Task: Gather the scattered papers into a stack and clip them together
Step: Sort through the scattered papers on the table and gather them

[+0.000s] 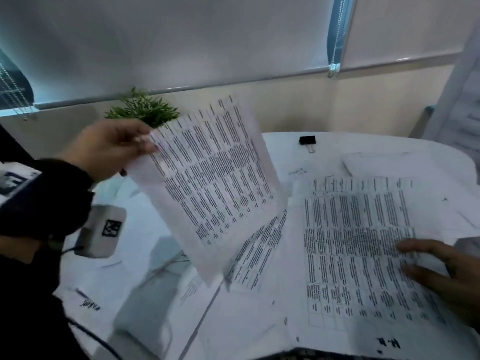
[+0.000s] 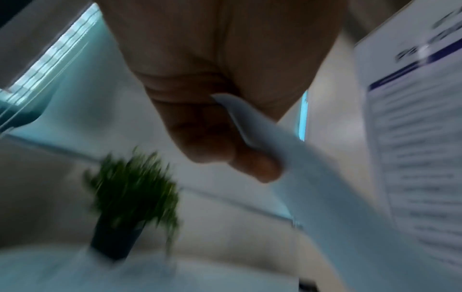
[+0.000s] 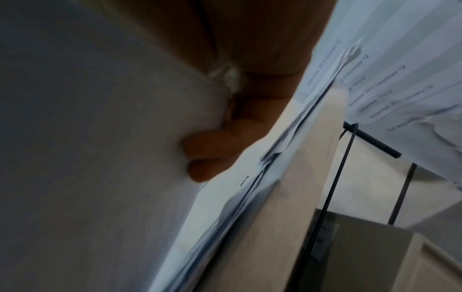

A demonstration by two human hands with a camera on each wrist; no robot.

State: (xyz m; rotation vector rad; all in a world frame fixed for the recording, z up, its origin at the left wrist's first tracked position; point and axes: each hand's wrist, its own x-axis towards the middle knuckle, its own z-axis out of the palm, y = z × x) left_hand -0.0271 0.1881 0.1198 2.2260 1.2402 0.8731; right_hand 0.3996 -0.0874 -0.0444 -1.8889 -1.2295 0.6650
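Observation:
My left hand [image 1: 145,144] pinches the top corner of a printed sheet [image 1: 215,178] and holds it tilted in the air above the table. In the left wrist view the thumb and fingers [image 2: 260,168] clamp the same sheet [image 2: 312,187] at its edge. My right hand [image 1: 436,271] lies with straight fingers on a large printed sheet [image 1: 350,255] at the right of the table. More papers [image 1: 259,255] lie scattered and overlapping beneath. A black binder clip [image 1: 307,141] sits at the far side of the table. In the right wrist view my fingers [image 3: 207,156] rest on the paper stack [image 3: 250,187].
A small green potted plant [image 1: 142,110] stands at the back, behind the lifted sheet. A grey device [image 1: 104,229] with a cable sits at the left on the table. A printed poster [image 1: 462,113] hangs at the far right. The table edge [image 3: 300,177] shows under the papers.

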